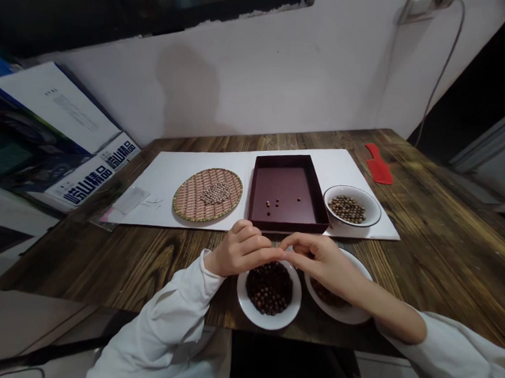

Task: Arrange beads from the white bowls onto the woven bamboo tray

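Your left hand [247, 249] and right hand [322, 263] are meeting, lower centre; I cannot tell if the grip is holding anything. Working over the dark-bead bowl [271, 323] should be limiting spills.

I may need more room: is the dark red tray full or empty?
The dark red tray is nearly empty: a few small beads lie scattered, leaving most of its floor bare.
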Action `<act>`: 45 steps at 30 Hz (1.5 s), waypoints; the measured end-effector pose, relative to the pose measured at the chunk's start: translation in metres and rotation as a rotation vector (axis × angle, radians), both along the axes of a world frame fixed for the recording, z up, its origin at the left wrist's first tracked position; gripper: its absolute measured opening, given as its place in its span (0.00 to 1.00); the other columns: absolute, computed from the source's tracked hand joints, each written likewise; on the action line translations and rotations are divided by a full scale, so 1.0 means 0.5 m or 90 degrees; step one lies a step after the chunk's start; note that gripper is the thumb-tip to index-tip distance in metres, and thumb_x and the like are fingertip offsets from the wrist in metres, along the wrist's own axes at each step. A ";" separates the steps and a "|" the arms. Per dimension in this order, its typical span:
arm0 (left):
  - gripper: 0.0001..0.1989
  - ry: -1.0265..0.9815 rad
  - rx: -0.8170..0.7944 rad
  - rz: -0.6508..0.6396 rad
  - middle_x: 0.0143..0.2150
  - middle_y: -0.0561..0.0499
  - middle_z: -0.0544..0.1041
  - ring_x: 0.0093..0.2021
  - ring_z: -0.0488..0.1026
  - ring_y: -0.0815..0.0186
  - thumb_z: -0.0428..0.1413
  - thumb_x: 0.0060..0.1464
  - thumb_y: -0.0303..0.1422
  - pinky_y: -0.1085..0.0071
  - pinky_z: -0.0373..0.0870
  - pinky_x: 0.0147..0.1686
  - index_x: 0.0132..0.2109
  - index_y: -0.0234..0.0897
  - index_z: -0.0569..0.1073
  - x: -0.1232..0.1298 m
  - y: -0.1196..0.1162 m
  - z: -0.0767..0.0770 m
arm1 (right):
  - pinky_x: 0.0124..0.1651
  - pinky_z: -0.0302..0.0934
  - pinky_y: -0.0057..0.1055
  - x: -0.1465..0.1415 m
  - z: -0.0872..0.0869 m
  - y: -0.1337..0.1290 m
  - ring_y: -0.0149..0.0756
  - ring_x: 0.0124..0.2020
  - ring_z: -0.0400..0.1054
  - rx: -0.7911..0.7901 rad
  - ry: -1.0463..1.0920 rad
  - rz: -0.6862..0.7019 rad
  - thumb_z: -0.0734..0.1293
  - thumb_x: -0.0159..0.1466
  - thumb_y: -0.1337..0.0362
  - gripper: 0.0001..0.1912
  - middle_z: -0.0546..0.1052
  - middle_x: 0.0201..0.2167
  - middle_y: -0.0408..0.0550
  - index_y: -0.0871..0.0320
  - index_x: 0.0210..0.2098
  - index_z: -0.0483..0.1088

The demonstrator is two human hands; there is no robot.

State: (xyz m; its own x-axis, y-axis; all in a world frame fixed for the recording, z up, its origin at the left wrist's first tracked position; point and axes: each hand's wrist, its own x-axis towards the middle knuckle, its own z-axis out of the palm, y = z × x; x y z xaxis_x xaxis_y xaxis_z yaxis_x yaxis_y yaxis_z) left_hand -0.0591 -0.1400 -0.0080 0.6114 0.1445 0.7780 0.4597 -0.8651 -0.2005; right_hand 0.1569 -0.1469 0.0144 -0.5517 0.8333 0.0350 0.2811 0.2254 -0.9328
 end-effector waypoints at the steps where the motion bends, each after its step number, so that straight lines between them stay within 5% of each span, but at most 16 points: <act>1: 0.05 -0.004 0.001 0.004 0.30 0.55 0.76 0.34 0.68 0.69 0.58 0.61 0.31 0.69 0.64 0.40 0.45 0.37 0.74 0.000 0.000 -0.002 | 0.26 0.48 0.25 0.001 0.001 0.000 0.24 0.23 0.54 -0.011 0.005 0.002 0.67 0.64 0.61 0.10 0.70 0.23 0.41 0.62 0.36 0.76; 9: 0.07 -0.053 0.013 0.046 0.29 0.56 0.77 0.33 0.70 0.69 0.62 0.58 0.32 0.69 0.66 0.38 0.43 0.39 0.74 -0.003 0.003 -0.008 | 0.20 0.36 0.24 0.015 -0.014 0.007 0.21 0.17 0.42 -0.294 0.145 0.100 0.67 0.65 0.53 0.21 0.52 0.15 0.33 0.62 0.49 0.73; 14: 0.07 -0.114 -0.052 0.097 0.33 0.55 0.79 0.37 0.73 0.69 0.62 0.57 0.31 0.68 0.68 0.42 0.43 0.40 0.74 -0.033 0.029 -0.010 | 0.19 0.34 0.21 0.027 -0.017 0.020 0.19 0.17 0.39 -0.452 0.313 0.039 0.69 0.65 0.58 0.17 0.50 0.17 0.31 0.61 0.49 0.72; 19: 0.03 -0.197 -0.049 0.329 0.36 0.54 0.80 0.43 0.75 0.64 0.59 0.60 0.34 0.64 0.66 0.46 0.39 0.41 0.75 -0.123 0.088 -0.002 | 0.19 0.34 0.19 0.042 -0.029 0.053 0.18 0.17 0.39 -0.474 0.416 -0.067 0.71 0.61 0.65 0.10 0.51 0.17 0.32 0.64 0.41 0.74; 24: 0.07 -0.182 -0.219 0.578 0.39 0.51 0.81 0.45 0.74 0.59 0.55 0.63 0.34 0.61 0.62 0.48 0.38 0.41 0.77 -0.216 0.132 -0.014 | 0.18 0.38 0.19 0.041 -0.030 0.069 0.19 0.16 0.41 -0.495 0.476 -0.119 0.69 0.61 0.68 0.06 0.53 0.17 0.33 0.63 0.38 0.73; 31: 0.09 -0.155 -0.404 0.762 0.46 0.48 0.81 0.51 0.72 0.55 0.53 0.62 0.30 0.59 0.58 0.52 0.45 0.41 0.78 -0.261 0.141 -0.037 | 0.17 0.41 0.20 0.042 -0.023 0.071 0.19 0.17 0.43 -0.545 0.516 -0.152 0.68 0.60 0.70 0.03 0.56 0.18 0.35 0.64 0.34 0.72; 35: 0.13 -0.131 -0.454 0.808 0.45 0.47 0.81 0.51 0.73 0.55 0.54 0.60 0.31 0.59 0.56 0.53 0.51 0.42 0.76 -0.269 0.140 -0.038 | 0.17 0.40 0.20 0.044 -0.025 0.075 0.20 0.17 0.41 -0.564 0.535 -0.155 0.67 0.60 0.71 0.02 0.55 0.18 0.35 0.64 0.33 0.71; 45: 0.11 -0.101 -0.486 0.787 0.45 0.46 0.82 0.51 0.74 0.55 0.54 0.59 0.32 0.58 0.56 0.52 0.47 0.42 0.77 -0.279 0.136 -0.038 | 0.18 0.42 0.20 0.047 -0.017 0.069 0.21 0.18 0.39 -0.580 0.520 -0.161 0.66 0.61 0.71 0.03 0.53 0.19 0.35 0.61 0.30 0.66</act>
State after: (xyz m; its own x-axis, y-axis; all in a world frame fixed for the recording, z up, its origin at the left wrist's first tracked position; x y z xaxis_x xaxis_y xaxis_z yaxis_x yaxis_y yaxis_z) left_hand -0.1987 -0.0722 -0.0269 -0.2891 0.9023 0.3199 0.9462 0.2184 0.2389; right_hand 0.1801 -0.1124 0.0059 -0.4619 0.8136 -0.3531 -0.5124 -0.5698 -0.6425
